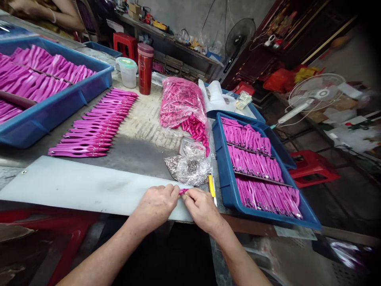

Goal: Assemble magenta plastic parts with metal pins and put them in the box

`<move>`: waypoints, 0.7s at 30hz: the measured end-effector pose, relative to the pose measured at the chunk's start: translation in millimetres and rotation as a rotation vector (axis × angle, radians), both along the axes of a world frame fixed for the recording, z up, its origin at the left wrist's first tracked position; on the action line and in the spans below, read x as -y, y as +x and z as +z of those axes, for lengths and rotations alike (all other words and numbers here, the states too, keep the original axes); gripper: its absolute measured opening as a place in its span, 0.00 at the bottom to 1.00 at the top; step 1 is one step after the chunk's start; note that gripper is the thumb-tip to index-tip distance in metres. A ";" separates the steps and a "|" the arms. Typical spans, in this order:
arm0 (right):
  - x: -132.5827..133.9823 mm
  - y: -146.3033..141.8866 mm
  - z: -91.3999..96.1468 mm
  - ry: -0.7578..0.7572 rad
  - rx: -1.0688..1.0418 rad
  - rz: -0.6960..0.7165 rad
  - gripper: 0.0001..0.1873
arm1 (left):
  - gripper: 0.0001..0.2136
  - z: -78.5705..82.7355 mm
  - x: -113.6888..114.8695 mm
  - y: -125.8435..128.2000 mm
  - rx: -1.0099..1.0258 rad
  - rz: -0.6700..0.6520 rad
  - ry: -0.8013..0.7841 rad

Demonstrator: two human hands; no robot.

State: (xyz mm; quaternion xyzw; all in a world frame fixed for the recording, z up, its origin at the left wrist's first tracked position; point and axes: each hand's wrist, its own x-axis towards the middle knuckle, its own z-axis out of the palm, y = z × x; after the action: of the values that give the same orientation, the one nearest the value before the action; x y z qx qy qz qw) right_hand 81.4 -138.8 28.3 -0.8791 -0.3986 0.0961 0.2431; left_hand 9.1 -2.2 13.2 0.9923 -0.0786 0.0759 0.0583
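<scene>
- Head view: we look down on a worktable [139, 153].
- At its left, we see a blue tray [95, 88] of magenta handle-like pieces, divided into sections.
- At its right, we find a second blue tray [224, 174], holding three rows of similar pieces.
- Along the near edge lies a white board [77, 182].
- Beyond the board, we note a slanting row of magenta tools [93, 127], side by side.
- Farther right, a clear bag [183, 101] spills small pink parts.
- Over the board's right end, the left hand [159, 202] and right hand [204, 208] nearly meet, each with thumb and fingers pinching.
- Just beyond them rests crumpled plastic with small metal parts [193, 169].
- Beside the right hand, we see a yellow handle [211, 186].
- Between both hands, pinched by each, is a pink piece [183, 191], mostly hidden; we cannot tell whether it touches the board.
</scene>
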 end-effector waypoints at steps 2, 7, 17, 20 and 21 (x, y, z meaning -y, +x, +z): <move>0.2 -1.4 -0.7 0.019 0.027 -0.019 0.14 | 0.05 0.4 0.1 0.6 -0.007 0.007 0.007; 0.5 -5.6 -3.8 0.095 0.093 -0.090 0.13 | 0.05 -3.1 0.9 1.4 0.063 0.013 0.016; 3.6 -9.8 -2.8 0.052 0.137 -0.063 0.13 | 0.05 -5.9 1.0 0.5 0.119 0.016 0.013; 3.3 -9.3 -2.8 0.059 0.154 -0.061 0.13 | 0.04 -6.4 0.7 0.6 0.127 0.015 0.025; 3.0 -9.0 -3.0 0.067 0.157 -0.060 0.13 | 0.04 -6.4 0.6 0.7 0.127 0.014 0.026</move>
State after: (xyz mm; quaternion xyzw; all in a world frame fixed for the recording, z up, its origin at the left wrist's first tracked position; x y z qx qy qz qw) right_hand 72.4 -141.8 25.4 -0.8868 -0.3929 0.0062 0.2433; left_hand 9.9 -2.8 6.7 0.9867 -0.0763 0.1382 0.0397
